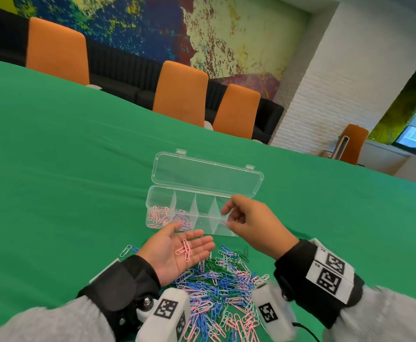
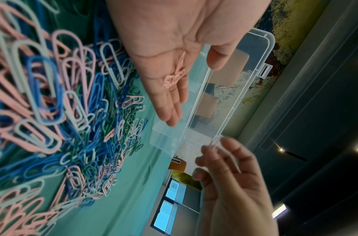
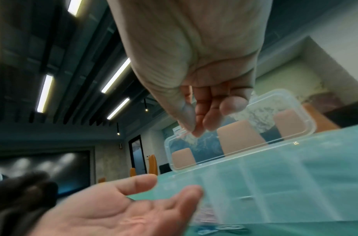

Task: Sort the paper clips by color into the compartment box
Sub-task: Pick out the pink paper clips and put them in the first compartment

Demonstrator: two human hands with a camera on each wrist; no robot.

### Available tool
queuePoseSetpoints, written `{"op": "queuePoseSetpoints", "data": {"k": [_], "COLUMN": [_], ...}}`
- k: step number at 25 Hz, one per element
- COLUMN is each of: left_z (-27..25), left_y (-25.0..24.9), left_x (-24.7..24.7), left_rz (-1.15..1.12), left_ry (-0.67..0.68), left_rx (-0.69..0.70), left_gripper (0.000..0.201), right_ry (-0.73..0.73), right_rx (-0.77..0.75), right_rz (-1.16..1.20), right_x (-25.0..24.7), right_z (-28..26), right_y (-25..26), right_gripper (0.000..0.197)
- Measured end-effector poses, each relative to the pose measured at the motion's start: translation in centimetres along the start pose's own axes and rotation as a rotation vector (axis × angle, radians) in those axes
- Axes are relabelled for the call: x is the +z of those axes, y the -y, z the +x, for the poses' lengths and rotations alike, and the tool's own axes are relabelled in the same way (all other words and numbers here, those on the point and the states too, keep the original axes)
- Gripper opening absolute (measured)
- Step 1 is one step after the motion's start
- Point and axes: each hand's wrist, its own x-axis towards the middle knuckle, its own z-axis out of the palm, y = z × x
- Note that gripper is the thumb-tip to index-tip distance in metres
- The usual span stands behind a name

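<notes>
Pink clips (image 1: 186,249) flat on upturned left palm (image 1: 177,253), lengthwise along fingers.

Table (image 1: 66,156): covered in green cloth.
Chairs: three orange chairs (image 1: 181,92) at the table's far edge, a fourth (image 1: 353,143) off right.
Bench: black sofa (image 1: 125,70) behind the chairs.
Wall: multicoloured mural (image 1: 202,28); white brick column (image 1: 308,104).
Ceiling: strip lights (image 3: 115,75).

one compartment box (image 1: 203,193), two hands, four orange chairs (image 1: 181,93)

Clip heap (image 1: 226,287) crowds the near cloth; far green cloth (image 1: 66,144) lies open.
</notes>
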Motion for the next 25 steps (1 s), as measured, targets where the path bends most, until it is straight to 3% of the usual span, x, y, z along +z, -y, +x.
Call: {"op": "queuePoseSetpoints", "data": {"k": [6, 12, 17, 19, 25], "left_z": [-0.5, -0.3, -0.1, -0.2, -0.1], "left_y": [-0.3, -0.8, -0.7, -0.7, -0.6], "left_x": [0.7, -0.3, -0.2, -0.3, -0.4], "left_rz": [-0.068, -0.086, -0.051, -0.038, -0.011], "left_ry": [0.023, 0.019, 0.035, 0.034, 0.026], "left_rx": [-0.001, 0.047, 0.049, 0.052, 0.063], "left_gripper": [0.061, 0.058, 0.055, 0.054, 0.054], "right_ry": [0.081, 0.265, 0.550, 0.616, 0.552], "right_rx": [-0.022, 0.235, 0.479, 0.466, 0.284], "right_rz": [0.150, -0.034, -0.289, -0.309, -0.255], "right_x": [0.2, -1.2, -1.4, -1.0, 0.6], "right_z": [1.8, -0.5, -3.2, -4.1, -4.3], "right_y": [1.7, -3.4, -7.9, -8.4, -7.7], "right_gripper": [0.020, 0.010, 0.026, 0.030, 0.013]}}
